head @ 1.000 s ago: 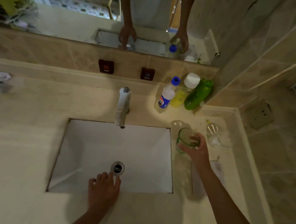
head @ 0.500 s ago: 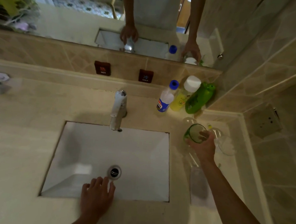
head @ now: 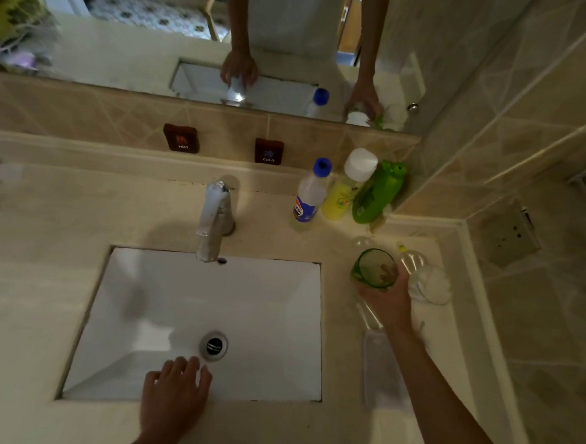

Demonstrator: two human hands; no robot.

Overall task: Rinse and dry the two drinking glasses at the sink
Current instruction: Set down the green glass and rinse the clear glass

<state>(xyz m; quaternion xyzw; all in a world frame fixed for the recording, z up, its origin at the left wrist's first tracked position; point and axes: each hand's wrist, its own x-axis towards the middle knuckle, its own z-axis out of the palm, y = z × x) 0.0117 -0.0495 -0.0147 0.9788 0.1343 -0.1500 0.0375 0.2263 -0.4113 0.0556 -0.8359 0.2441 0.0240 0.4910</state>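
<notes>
From the head view we see our right hand (head: 388, 301) wrapped around a green glass (head: 373, 268), fingers curled round its side, over the counter (head: 41, 275) to the right of the sink (head: 176, 310). The glass is roughly upright, its mouth facing us. Just beside it to the right lies a clear glass (head: 430, 283) on its side on the counter; we cannot tell whether the two touch. Our left hand (head: 174, 393) rests at the sink's near edge, fingers relaxed and spread, gripping nothing, fingertips near the drain (head: 213, 345). The tap (head: 214, 217) stands behind the basin. Behind the green glass, against the wall, three bottles stand close together: a clear one with a blue cap (head: 312, 192), a yellow one (head: 347, 187) and a green one (head: 377, 192). The mirror (head: 141, 41) reflects both hands.
</notes>
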